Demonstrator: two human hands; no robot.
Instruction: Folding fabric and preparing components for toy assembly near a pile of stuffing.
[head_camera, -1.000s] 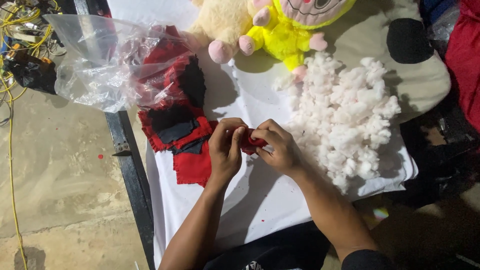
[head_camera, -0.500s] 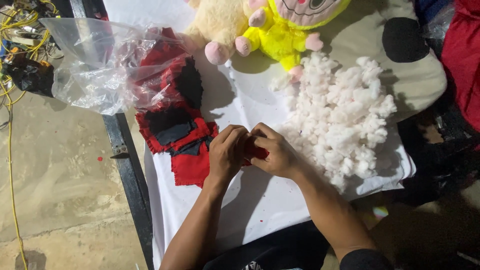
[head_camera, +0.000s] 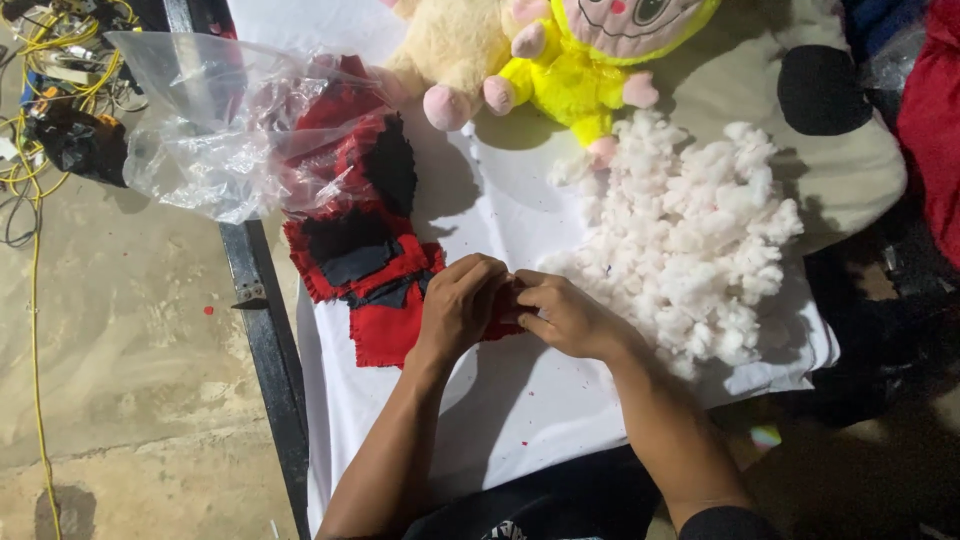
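Both hands met at the middle of the white cloth-covered table (head_camera: 560, 400), just in front of the person. The left hand (head_camera: 458, 308) and the right hand (head_camera: 565, 315) were curled toward each other, fingers pressed together around a small red fabric piece (head_camera: 505, 318), which showed only as a sliver between them; how much of it each hand pinched could not be told. Just left of the hands lay a pile of red and black felt cut-outs (head_camera: 365, 265), reaching up into a crumpled clear plastic bag (head_camera: 215, 130). To the right, touching the right wrist's side, sat a heap of fluffy white stuffing (head_camera: 690, 240). Beyond it lay a yellow plush doll (head_camera: 575, 75) beside a cream plush toy with pink feet (head_camera: 455, 55).
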